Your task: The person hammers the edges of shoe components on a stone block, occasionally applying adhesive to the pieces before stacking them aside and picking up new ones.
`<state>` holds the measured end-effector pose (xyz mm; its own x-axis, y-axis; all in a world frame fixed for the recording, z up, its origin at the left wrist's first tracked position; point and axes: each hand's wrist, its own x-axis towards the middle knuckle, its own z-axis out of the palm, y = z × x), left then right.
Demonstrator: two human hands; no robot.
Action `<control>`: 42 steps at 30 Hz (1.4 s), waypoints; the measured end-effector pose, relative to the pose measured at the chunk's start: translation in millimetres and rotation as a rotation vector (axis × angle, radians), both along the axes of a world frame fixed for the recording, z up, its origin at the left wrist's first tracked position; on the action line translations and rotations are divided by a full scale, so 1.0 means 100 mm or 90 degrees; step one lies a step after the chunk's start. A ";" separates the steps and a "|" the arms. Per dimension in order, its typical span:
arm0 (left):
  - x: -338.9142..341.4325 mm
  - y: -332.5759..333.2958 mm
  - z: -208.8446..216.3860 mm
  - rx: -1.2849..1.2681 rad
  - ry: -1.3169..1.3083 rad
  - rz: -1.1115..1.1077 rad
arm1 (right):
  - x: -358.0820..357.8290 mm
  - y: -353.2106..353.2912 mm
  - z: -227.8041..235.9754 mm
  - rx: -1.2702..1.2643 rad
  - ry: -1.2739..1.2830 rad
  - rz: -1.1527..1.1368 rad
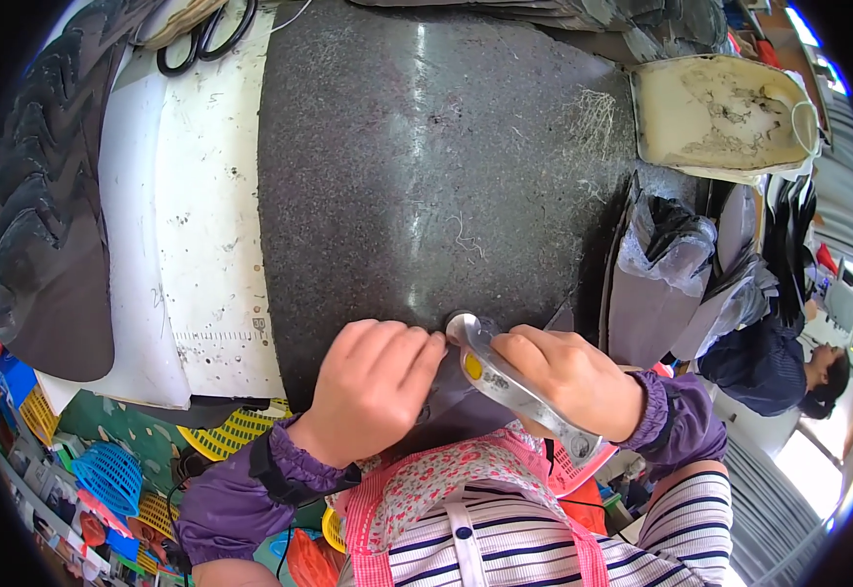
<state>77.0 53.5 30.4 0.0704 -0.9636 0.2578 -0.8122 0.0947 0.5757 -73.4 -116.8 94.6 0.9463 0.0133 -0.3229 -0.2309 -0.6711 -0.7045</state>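
Near the front edge of a dark speckled work mat, my two hands are close together. In my right hand is a curved silver metal tool with a yellow spot; its rounded end lies by my left fingertips. My left hand is closed, thumb side toward that end, and its fingers hide what they hold. A dark piece of material shows below and between my hands, in front of my apron. Whether my left fingers grip it cannot be seen.
Stacked dark shoe-shaped pieces lie at left beside a white ruled board. Black-handled scissors rest at far left. A cream tray and plastic-wrapped dark pieces stand at right. Another person sits beyond.
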 end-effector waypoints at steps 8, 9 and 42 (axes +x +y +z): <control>-0.05 0.17 -0.03 0.008 0.079 0.066 | 0.05 0.02 0.03 -0.011 0.017 0.008; -0.06 0.16 -0.01 0.006 0.052 0.062 | 0.06 0.02 0.05 -0.009 0.016 0.007; -0.33 0.44 -0.02 0.038 0.157 0.257 | 0.27 0.12 0.02 0.001 0.036 0.116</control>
